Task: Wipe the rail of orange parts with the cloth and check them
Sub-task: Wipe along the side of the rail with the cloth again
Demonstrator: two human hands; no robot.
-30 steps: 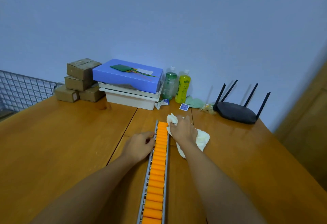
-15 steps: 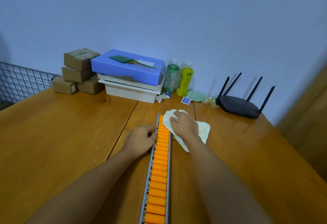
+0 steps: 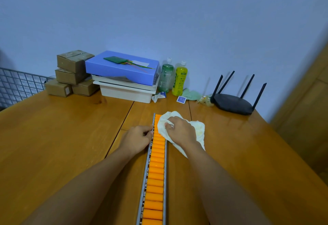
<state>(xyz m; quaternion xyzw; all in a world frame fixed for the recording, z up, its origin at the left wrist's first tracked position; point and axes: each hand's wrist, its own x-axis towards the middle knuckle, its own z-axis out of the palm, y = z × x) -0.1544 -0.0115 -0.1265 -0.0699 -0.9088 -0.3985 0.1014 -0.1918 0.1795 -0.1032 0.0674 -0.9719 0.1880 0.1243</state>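
A long metal rail (image 3: 146, 171) filled with several orange parts (image 3: 156, 169) lies on the wooden table, running from the bottom edge of the view toward the wall. My right hand (image 3: 181, 130) presses a bunched white cloth (image 3: 198, 130) onto the rail's far end, covering the orange parts there. My left hand (image 3: 138, 138) rests against the rail's left side, fingers curled on its metal edge. The part of the far end under the cloth is hidden.
Against the wall stand cardboard boxes (image 3: 71, 73), a blue box on white trays (image 3: 124, 75), two bottles (image 3: 174, 79), small wrappers and a black router (image 3: 234, 102). A wire rack (image 3: 17, 84) is at far left, a wooden panel (image 3: 307, 118) at right.
My right hand and the cloth have slid left onto the far end of the rail. The left hand stays at the rail's side. The view has tilted, so everything sits higher.
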